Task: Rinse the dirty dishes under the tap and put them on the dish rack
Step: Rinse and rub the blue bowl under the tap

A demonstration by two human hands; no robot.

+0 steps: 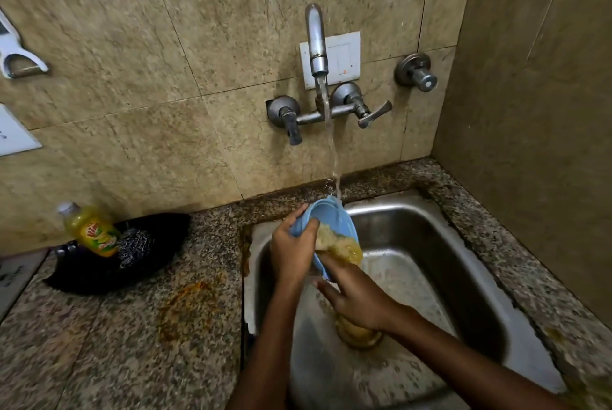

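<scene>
Over the sink, under the running tap: one blue bowl, gripped by our left hand; one sponge, pinched by our right hand. Risk, as we judge it: wet bowl slipping; splashing onto the tabletop.

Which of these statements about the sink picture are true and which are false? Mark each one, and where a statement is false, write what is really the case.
1. Water is running from the tap. True.
2. The left hand holds a red plate. False: it grips a blue bowl.
3. The right hand presses a yellow sponge against the bowl. True.
4. The bowl rests flat on the bottom of the sink. False: it is held tilted above the sink, its upper rim under the stream.
5. The soap bottle stands on the counter to the right of the sink. False: it leans at the left, beside a steel scrubber.
</scene>
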